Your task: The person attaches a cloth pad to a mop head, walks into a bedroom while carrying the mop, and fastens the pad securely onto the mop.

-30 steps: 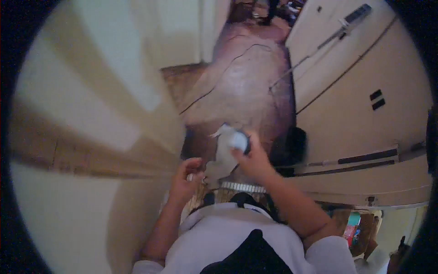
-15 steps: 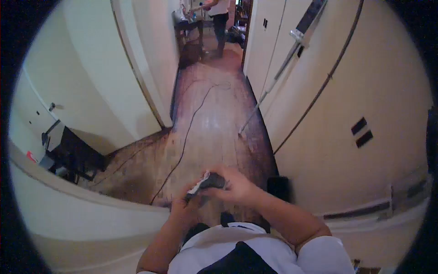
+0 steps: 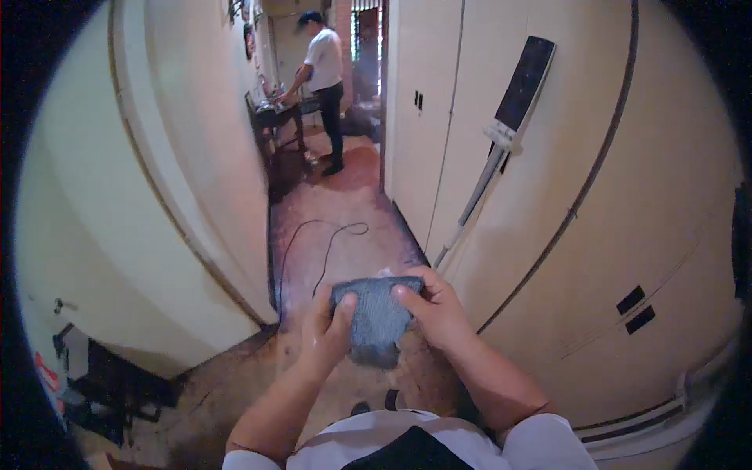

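A grey ribbed cloth (image 3: pixel 380 313) hangs spread out in front of my body, its upper edge held at both corners. My left hand (image 3: pixel 330 327) pinches the left corner, thumb on the near face. At the right corner my right hand (image 3: pixel 439 309) grips it the same way, thumb on top. Something whitish shows just behind the cloth's upper edge, too small to make out.
A flat mop (image 3: pixel 526 82) leans head-up on the cabinet wall (image 3: pixel 580 258) at right. A dark cord (image 3: pixel 327 252) loops over the wooden floor (image 3: pixel 360 196). Down the hallway another person (image 3: pixel 323 70) stands at a dark table (image 3: pixel 276 117). A black object (image 3: pixel 110 376) is at lower left.
The cloth was bunched between my hands and is now opened out flat, with my hands further apart. My view has tilted up, showing more of the far person and the mop head.
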Available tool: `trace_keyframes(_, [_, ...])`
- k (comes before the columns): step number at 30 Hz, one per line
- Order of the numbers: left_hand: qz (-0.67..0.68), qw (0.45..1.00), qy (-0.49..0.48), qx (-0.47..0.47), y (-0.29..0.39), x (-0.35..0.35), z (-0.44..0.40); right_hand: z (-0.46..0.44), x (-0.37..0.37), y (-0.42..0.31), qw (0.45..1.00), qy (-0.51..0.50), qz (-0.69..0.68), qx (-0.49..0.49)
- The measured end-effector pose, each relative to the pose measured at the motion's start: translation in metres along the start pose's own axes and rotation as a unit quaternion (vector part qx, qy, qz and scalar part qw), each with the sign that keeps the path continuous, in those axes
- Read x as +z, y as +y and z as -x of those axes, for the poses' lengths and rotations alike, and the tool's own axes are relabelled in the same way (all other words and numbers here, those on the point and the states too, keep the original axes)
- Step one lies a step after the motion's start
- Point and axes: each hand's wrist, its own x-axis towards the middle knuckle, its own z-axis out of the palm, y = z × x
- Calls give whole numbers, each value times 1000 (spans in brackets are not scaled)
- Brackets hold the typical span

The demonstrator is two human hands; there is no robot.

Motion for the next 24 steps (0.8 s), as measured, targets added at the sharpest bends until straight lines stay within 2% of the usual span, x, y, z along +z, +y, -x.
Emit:
trace_keyframes(1, [26,999,27,25,-5,9,-26,-19,-4,12,999,24,-43,5])
trace_keyframes(4, [-227,964,-77,114,-17,24,-94,-72,-18,36,988,143,-40,-47])
trace_keyframes(5, [-244,960,-57,128,-17,35,-115,-90,-28,37,981,180,3,-74])
trace_keyframes(8, [-109,982,-49,148,-54,74,-191,-139,-68,33,953,258,105,-116])
trace_keyframes(10, [-128,970,-75,194,-47,103,-235,-167,-103,16,946,271,137,-115])
trace_keyframes(13, [-105,958,-103,247,-35,147,-287,-200,-156,-17,914,267,196,-234])
trace_keyframes(14, [-90,954,-111,264,-28,163,-307,-213,-174,-32,893,290,246,-240])
trace_keyframes(15, [-92,961,-159,208,-20,176,-321,-223,-189,-43,870,315,293,-240])
trace_keyframes(18, [-10,949,-148,279,-10,228,-371,-257,-240,-69,817,349,369,-272])
trace_keyframes(22, [32,935,-190,297,2,283,-443,-307,-303,-96,766,387,411,-306])
trace_keyframes(24, [43,926,-202,315,9,311,-470,-320,-318,-116,717,408,474,-308])
